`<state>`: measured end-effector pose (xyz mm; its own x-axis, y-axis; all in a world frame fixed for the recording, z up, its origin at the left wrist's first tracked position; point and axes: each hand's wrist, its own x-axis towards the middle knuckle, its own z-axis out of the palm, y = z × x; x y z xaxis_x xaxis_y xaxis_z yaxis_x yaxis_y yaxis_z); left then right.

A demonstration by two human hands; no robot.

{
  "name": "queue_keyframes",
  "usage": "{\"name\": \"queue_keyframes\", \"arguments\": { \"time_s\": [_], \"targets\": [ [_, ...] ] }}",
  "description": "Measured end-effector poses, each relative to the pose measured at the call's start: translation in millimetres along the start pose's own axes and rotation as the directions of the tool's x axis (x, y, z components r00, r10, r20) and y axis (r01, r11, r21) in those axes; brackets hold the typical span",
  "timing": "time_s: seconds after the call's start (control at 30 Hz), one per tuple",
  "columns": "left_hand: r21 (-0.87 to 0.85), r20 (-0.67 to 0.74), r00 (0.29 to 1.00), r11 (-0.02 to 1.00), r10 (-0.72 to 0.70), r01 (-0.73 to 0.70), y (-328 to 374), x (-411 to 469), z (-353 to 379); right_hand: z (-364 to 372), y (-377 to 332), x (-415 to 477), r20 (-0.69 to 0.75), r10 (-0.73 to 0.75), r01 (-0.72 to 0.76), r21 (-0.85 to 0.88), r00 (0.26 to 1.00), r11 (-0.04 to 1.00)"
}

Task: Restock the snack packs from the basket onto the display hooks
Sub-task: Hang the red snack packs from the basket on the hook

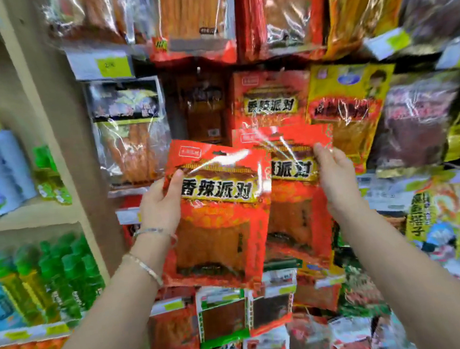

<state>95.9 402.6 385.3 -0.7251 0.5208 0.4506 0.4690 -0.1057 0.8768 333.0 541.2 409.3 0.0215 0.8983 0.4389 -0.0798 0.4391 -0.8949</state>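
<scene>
Shop shelving fills our view: a beige shelf unit point(54, 150) stands at the left with green plastic bottles point(65, 275) on it, and rows of hanging snack packets crowd the wall ahead. We hold two packs up in front of that wall. Our left hand point(160, 205) grips the front red plastic snack pack point(219, 225) by its left edge, thumb pressed flat on the printed face and the other fingers hidden behind it. Two thin silver bracelets point(153, 232) sit on that wrist. Our right hand point(334, 176) pinches the second red plastic snack pack point(294, 196) near its upper right corner, fingers close together along the edge. The front pack overlaps the left part of the second one, and both are tilted slightly. Just above them a matching red hanging pack point(269, 101) is on display, between a dark brown hanging packet point(200, 107) and a yellow foil hanging packet point(347, 100). We cannot tell whether either held pack touches a hook.
</scene>
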Motion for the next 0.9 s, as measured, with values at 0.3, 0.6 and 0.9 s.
{"name": "queue_keyframes", "arguments": {
  "time_s": [0.3,0.6,0.9],
  "targets": [
    [-0.084,0.071,0.988,0.988,0.137,-0.131,36.2,71.7,56.9,18.1,-36.2,101.3,-0.003,0.001,-0.001,0.127,1.000,0.992],
    [-0.188,0.043,0.994,0.978,0.104,-0.094,50.9,90.4,95.6,30.3,-48.4,154.1,0.054,-0.007,0.001,0.118,0.999,0.993],
    [-0.195,0.015,0.997,0.979,0.071,-0.067,50.0,89.4,114.4,28.2,-12.3,158.3,0.093,-0.042,0.040,0.024,0.995,0.999]
  ]
}}
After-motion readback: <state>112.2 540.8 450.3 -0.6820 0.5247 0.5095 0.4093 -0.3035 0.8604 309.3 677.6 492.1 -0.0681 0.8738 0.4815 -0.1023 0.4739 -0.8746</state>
